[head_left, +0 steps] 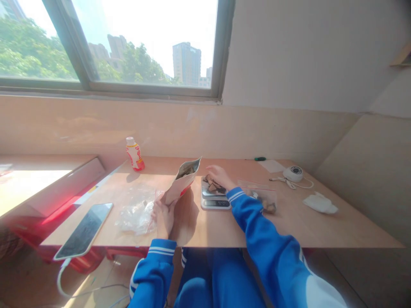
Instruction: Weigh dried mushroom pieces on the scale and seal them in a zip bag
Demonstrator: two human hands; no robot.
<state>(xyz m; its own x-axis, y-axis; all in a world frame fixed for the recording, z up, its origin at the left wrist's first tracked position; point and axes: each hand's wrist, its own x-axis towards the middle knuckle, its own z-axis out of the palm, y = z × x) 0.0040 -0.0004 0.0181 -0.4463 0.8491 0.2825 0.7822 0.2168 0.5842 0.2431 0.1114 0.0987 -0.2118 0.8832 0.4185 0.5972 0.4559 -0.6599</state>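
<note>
My left hand (163, 214) grips the lower end of an opened foil pouch (182, 182), which tilts up and to the right with its mouth open. My right hand (220, 175) reaches over a small digital kitchen scale (214, 202); its fingers rest on dark brownish pieces (212, 185) lying on the platform. Whether those fingers pinch a piece I cannot make out. Both arms wear blue sleeves with white stripes.
Crumpled clear plastic bags (136, 212) lie left of my left hand. A zip bag with dark pieces (265, 199) sits right of the scale. Also on the wooden table (321, 231): a phone on a cable (85, 230), a red-white bottle (134, 154), a white round device (293, 173), a white cloth (320, 203).
</note>
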